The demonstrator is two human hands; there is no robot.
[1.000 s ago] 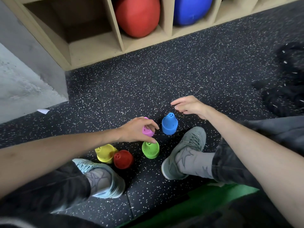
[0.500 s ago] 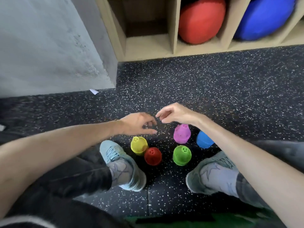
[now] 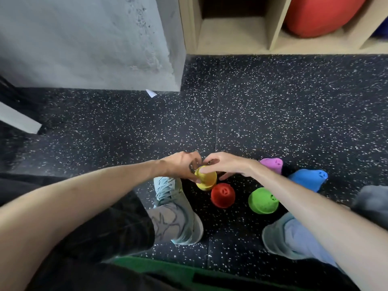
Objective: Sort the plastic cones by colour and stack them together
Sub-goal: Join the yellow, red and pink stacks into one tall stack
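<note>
The floor is black rubber with little white specks. At the back there is a grey wall and a pale wooden shelf with a big red ball in it. A person sits on the floor with two light blue shoes, the left shoe and the right shoe, on each side of the cones.

Five piles of plastic cones stand between the feet. The yellow plastic cone pile is on the left. The red plastic cone pile is just beside it, touching or nearly so. The green plastic cone pile sits near the right arm. The pink plastic cone pile and the blue plastic cone pile are behind that arm and partly hidden by it.

Both hands meet at the top of the yellow pile. The left hand has its fingers curled round the side of the pile. The right hand has its fingers bent down over the top of the pile and touching it. I cannot tell if there is a loose cone under them.

It looks like the colours are already sorted, one pile for each. The step now seems to be pressing or fixing the yellow pile so it sits straight. Next, the hands should let go slowly so the pile does not tip onto the red one.
</note>
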